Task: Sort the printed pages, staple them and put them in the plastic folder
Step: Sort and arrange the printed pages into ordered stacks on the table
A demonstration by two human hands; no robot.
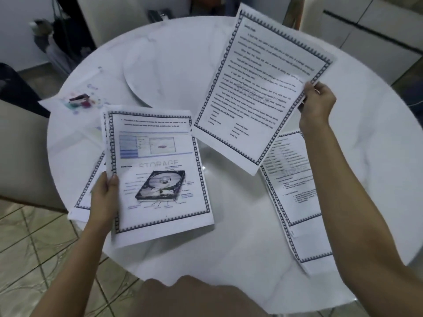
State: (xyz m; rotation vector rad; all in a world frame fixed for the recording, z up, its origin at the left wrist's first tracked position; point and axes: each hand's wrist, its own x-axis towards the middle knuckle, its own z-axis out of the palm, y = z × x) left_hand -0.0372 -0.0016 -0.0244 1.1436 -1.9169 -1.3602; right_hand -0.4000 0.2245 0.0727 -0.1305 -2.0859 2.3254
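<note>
Left hand (104, 197) curled round a page stack (160, 175), thumb on top, right hand (317, 104) raised, text page (258, 88) pinched by its edge, both held above the table (229, 259)

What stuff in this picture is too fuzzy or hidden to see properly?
All in the head view:
- Text page, held up: words blurred, too small to read.
- Sheets under the hard-disk page: hidden by it; their count is unclear.
- Pages at right: partly covered by the text page and the right forearm.
- Colourful bits at far left: blurred.
- Dark object at the far edge: blurred.
</note>
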